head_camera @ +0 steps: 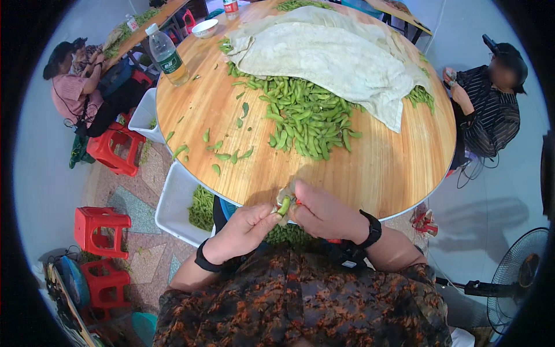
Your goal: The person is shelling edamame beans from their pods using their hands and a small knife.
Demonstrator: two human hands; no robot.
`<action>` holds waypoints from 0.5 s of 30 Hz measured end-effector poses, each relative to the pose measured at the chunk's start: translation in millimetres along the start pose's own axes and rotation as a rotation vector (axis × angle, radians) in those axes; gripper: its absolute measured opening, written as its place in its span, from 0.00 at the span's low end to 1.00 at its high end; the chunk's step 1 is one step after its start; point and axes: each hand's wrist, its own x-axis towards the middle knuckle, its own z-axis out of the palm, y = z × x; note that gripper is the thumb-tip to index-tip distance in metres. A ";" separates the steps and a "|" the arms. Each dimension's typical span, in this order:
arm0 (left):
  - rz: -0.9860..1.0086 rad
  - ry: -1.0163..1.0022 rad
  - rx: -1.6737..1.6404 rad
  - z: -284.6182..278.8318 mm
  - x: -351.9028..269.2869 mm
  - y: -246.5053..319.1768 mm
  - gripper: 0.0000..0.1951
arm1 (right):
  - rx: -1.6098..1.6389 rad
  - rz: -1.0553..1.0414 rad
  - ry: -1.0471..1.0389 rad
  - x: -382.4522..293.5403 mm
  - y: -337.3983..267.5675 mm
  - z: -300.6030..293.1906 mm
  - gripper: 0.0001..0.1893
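My left hand [245, 226] pinches the lower end of a green soybean pod [284, 205] between thumb and fingers, just over the table's near edge. Close against the pod, my right hand [327, 211] has its fingers curled around a small red object [298, 202], mostly hidden. Pale, thin material [286, 191] wraps the fingertips there; I cannot tell what it is. Beyond my hands, a heap of soybean pods [308, 119] lies on a round wooden table [243, 186], partly under a whitish cloth [321, 52]. Green beans [290, 234] show below my hands, their container mostly hidden.
Loose pods [223, 156] are scattered at the left. A plastic bottle [168, 56] and a white bowl [205, 28] stand farther back. Beside the table are a white tub [173, 208], red stools [102, 230] and a fan [518, 277]. People sit left [73, 86] and right [490, 104].
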 end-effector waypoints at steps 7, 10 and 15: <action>-0.311 -0.330 -1.185 3.8 -13.6 -12.7 0.10 | 0.968 0.529 -0.269 -5.6 -27.8 -1.2 0.03; -0.266 -0.189 -0.888 5.6 -9.2 -14.2 0.13 | 1.084 0.576 -0.167 -4.7 -28.0 3.7 0.02; 0.295 0.218 0.469 3.7 -6.6 2.5 0.14 | 0.801 0.493 -0.077 -5.1 -26.9 14.9 0.01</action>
